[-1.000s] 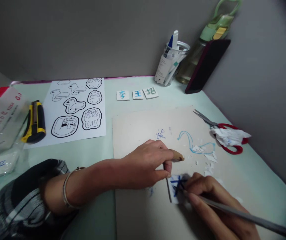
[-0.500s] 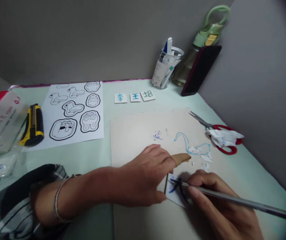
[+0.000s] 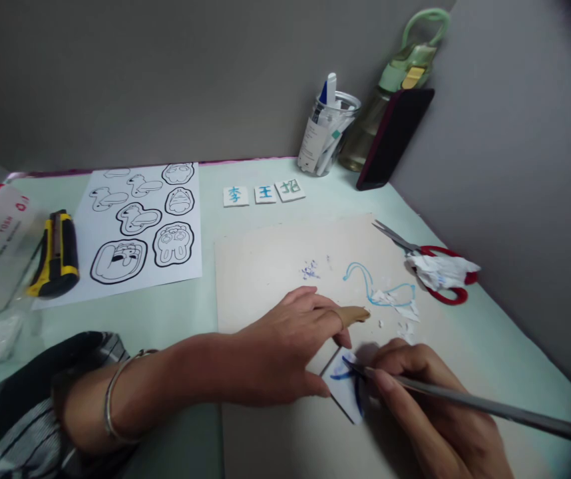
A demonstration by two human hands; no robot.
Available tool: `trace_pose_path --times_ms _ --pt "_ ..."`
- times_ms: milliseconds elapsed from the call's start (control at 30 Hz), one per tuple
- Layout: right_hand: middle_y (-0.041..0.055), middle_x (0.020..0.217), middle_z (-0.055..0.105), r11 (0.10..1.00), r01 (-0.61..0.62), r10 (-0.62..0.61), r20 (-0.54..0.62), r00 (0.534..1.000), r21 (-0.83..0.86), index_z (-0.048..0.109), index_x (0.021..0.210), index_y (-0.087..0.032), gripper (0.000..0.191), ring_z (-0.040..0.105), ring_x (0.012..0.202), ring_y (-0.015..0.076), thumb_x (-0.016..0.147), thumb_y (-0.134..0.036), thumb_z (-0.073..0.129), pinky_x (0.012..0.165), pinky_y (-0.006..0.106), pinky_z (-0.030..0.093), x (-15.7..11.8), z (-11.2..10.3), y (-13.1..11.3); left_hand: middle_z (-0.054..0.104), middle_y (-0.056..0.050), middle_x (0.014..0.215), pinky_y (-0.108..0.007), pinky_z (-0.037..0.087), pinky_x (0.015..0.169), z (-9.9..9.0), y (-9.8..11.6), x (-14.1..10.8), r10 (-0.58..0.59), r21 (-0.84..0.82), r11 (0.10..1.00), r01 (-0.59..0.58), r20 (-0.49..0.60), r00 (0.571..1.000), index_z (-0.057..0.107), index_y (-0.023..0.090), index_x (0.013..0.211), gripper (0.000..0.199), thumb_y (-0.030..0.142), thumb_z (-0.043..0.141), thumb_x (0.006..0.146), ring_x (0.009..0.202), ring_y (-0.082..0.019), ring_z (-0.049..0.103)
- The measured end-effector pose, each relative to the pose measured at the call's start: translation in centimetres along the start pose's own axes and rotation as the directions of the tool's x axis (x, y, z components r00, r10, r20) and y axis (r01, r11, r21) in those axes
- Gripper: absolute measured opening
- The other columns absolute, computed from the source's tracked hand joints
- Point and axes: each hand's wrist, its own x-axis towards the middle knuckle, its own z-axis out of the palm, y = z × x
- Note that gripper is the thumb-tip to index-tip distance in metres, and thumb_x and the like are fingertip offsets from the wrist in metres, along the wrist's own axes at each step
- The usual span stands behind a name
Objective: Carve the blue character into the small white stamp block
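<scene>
My left hand (image 3: 285, 352) reaches across from the left, with a tan cover on one finger. Its thumb and fingers grip the edges of a small white block (image 3: 344, 391) marked with dark blue strokes. My right hand (image 3: 425, 392) is closed round a slim, grey-handled craft knife (image 3: 445, 394), its dark tip touching the block's marked face. Part of the block is hidden behind the right fingers. Beneath both hands lies a pale board (image 3: 260, 266) bearing a blue swan outline (image 3: 365, 276) and white scraps (image 3: 398, 307).
Red-handled scissors (image 3: 435, 249) with crumpled paper on them lie at right. Behind stand a jar of pens (image 3: 313, 143), a green bottle (image 3: 382, 100) and a dark phone (image 3: 395, 140). Three marked white tiles (image 3: 265, 194), a printed sheet (image 3: 186, 266) and a yellow-black utility knife (image 3: 58, 256) are farther left.
The white block has turned on the board, one corner now pointing toward me. My left fingers have shifted along its edges. The knife tip stays on the blue strokes; the view has moved slightly.
</scene>
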Motion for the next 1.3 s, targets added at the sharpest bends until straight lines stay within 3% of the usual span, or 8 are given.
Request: trace_pose_path --times_ms 267,567,1000,1300 --pt "-0.0014 0.085 0.06 0.999 0.035 -0.036 0.053 0.998 0.023 0.052 0.092 -0.027 0.016 0.059 0.077 0.0137 0.102 -0.016 0.046 0.069 0.025 0.049 0.0 0.3 0.6 0.067 -0.007 0.118 -0.045 0.024 0.117 -0.1 -0.1 0.2 -0.009 -0.028 1.0 0.009 -0.003 1.0 0.039 0.016 0.146 0.089 0.021 0.087 0.071 0.123 -0.027 0.052" --pt "-0.0011 0.083 0.061 0.995 0.073 -0.067 0.091 0.994 -0.069 0.051 0.092 -0.026 0.015 0.061 0.074 0.0142 0.102 -0.016 0.045 0.065 0.026 0.049 0.2 0.1 0.4 0.068 -0.006 0.118 -0.048 0.02 0.119 0.2 -0.4 0.1 -0.012 -0.053 0.999 0.012 -0.002 1.0 0.039 0.02 0.147 0.083 0.023 0.083 0.076 0.125 -0.028 0.051" --pt "-0.0007 0.083 0.062 0.99 -0.009 0.035 0.182 0.983 -0.143 0.05 0.088 -0.026 0.018 0.061 0.071 0.0153 0.103 -0.023 0.042 0.062 0.028 0.049 0.4 -0.7 -0.3 0.069 -0.005 0.119 -0.05 0.016 0.121 0.3 -0.8 -0.1 -0.016 -0.063 0.998 0.016 -0.011 1.0 0.041 0.023 0.146 0.081 0.028 0.084 0.078 0.129 -0.027 0.051" --pt "-0.0004 0.081 0.062 0.989 -0.044 0.072 0.2 0.977 -0.141 0.05 0.086 -0.025 0.019 0.06 0.07 0.0164 0.103 -0.025 0.042 0.061 0.029 0.048 0.4 -0.9 -0.5 0.069 -0.006 0.118 -0.051 0.021 0.118 0.2 -0.7 0.1 -0.011 -0.076 0.997 0.011 -0.003 1.0 0.043 0.024 0.144 0.077 0.027 0.083 0.078 0.128 -0.028 0.052"
